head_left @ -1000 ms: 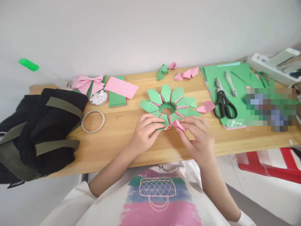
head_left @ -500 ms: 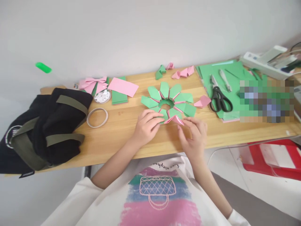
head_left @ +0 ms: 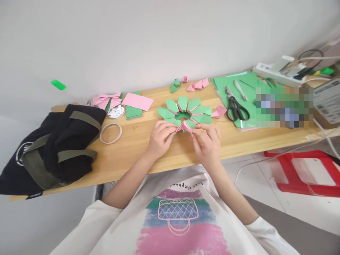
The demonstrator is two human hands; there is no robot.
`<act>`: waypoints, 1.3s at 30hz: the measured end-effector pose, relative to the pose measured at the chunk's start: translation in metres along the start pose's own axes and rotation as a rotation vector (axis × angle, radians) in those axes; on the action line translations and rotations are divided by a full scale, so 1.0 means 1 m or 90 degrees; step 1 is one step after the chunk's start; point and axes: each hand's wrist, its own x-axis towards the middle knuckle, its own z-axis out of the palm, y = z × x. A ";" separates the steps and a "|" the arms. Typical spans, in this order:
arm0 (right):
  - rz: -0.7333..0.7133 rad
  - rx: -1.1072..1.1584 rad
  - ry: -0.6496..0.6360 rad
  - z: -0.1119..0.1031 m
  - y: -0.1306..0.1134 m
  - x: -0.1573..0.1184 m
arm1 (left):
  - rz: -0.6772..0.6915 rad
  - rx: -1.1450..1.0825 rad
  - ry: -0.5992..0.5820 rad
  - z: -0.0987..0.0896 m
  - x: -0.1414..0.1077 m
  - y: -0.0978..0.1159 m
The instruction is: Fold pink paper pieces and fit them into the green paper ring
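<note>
Pinching a pink folded piece (head_left: 184,126) between them, the left hand (head_left: 159,138) and right hand (head_left: 206,143) meet at the near edge of the green paper wreath (head_left: 184,111), which lies just beyond the fingertips. Scissors (head_left: 236,108) rest off to the right hand's far side; a tape ring (head_left: 111,133) sits left of the left hand.

I see both hands at the near edge of a green paper ring (head_left: 184,109) on the wooden table (head_left: 138,148). The left hand (head_left: 159,139) and right hand (head_left: 206,143) pinch a pink folded piece (head_left: 183,126) between them. Black scissors (head_left: 236,109) lie well apart, on the right.
</note>
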 end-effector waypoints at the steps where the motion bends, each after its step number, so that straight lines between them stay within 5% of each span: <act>1: -0.007 -0.012 -0.006 -0.002 -0.002 0.002 | 0.001 -0.002 0.004 -0.001 0.001 0.000; 8: -0.096 -0.068 -0.102 -0.012 -0.008 0.030 | -0.012 -0.031 0.024 -0.006 0.004 0.000; 21: 0.030 0.181 -0.517 -0.011 0.023 0.098 | -0.316 -0.229 -0.267 -0.028 0.048 0.002; 27: 0.068 0.249 -0.649 -0.012 0.029 0.129 | -0.387 -0.270 -0.244 -0.030 0.057 -0.002; 39: 0.111 0.335 -0.575 -0.011 0.032 0.117 | -0.379 -0.416 -0.188 -0.022 0.054 -0.007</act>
